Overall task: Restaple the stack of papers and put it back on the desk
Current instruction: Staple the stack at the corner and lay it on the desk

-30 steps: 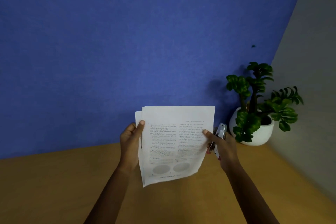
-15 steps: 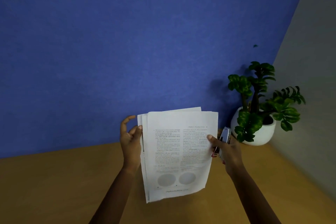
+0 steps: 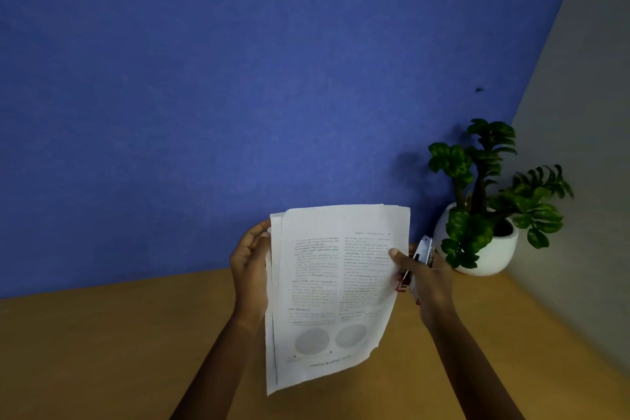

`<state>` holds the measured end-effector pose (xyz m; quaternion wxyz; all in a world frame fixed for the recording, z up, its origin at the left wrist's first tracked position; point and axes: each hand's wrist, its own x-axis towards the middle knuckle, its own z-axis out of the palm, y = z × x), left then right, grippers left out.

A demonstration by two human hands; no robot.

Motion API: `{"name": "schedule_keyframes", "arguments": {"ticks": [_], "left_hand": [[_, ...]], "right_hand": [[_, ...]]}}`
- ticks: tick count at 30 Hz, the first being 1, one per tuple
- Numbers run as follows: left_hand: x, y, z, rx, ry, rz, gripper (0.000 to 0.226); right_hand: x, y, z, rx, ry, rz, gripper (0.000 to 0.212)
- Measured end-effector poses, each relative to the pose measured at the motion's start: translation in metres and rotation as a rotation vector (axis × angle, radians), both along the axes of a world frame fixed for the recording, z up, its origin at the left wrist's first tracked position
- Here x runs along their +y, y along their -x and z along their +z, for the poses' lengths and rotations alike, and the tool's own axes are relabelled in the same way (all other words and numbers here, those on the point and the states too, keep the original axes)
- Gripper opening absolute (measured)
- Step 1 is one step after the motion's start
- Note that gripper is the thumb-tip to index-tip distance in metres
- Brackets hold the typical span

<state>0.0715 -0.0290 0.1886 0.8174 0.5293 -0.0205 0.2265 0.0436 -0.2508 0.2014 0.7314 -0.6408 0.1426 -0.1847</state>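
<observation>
I hold a stack of printed white papers upright above the wooden desk. The sheets are slightly fanned at the left and top edges. My left hand presses flat against the stack's left edge, fingers behind it. My right hand pinches the right edge with its thumb on the front page and also grips a silver stapler with a red part at its lower end. The stapler is beside the papers, not clamped on them.
A green plant in a round white pot stands at the desk's back right corner, close to my right hand. A blue wall rises behind the desk and a grey wall closes the right side.
The stack has come lower and closer to me. My left hand has shifted from thumb on the front page to flat against the left edge. My right hand keeps the stapler.
</observation>
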Motion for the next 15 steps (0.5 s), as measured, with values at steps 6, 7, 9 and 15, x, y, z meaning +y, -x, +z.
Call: {"name": "schedule_keyframes", "arguments": {"ticks": [6,7,9,15], "left_hand": [[-0.0018,0.0011,-0.0051,-0.044,0.029,0.002,0.026],[-0.0022,0.0012,-0.005,-0.057,0.024,0.011,0.021],[-0.004,0.0015,-0.0059,-0.056,0.004,0.043,0.02],[-0.0037,-0.0014,-0.0105,0.01,0.053,0.142,0.014]], "right_hand": [[0.0038,0.0011,-0.002,0.003,-0.019,-0.007,0.023],[0.0045,0.0012,-0.0025,0.002,-0.019,-0.014,0.023],[0.006,0.0009,-0.0035,0.005,-0.019,-0.024,0.023],[0.0065,-0.0006,-0.0098,0.081,0.053,0.048,0.018]]}}
